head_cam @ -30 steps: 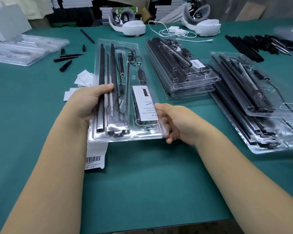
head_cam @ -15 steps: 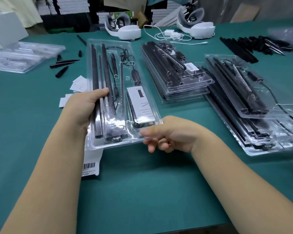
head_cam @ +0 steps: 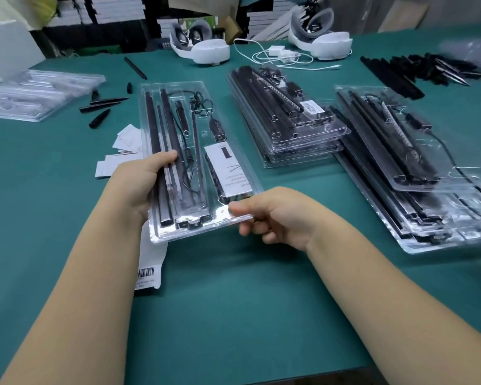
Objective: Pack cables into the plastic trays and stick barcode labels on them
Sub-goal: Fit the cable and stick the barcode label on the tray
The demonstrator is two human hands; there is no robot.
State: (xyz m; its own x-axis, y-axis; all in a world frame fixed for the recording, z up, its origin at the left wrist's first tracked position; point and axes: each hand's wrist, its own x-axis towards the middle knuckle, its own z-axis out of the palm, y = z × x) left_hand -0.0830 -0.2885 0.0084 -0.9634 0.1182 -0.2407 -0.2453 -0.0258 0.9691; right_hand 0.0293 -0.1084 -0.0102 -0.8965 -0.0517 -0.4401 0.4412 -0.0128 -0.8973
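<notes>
We hold a clear plastic tray [head_cam: 178, 229] with both hands above the green desk [head_cam: 233, 301]. Our left hand [head_cam: 142, 182] wraps its left edge, thumb on top. Our right hand [head_cam: 272, 215] pinches its near right corner. Black cables [head_cam: 189, 173] lie inside. A barcode label [head_cam: 147, 276] lies under our left hand.

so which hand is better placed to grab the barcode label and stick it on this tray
Probably the right hand. It only pinches the near right corner of the tray, so it could let go. The left hand grips the tray's left edge and carries more of it, with the barcode label below.
</notes>
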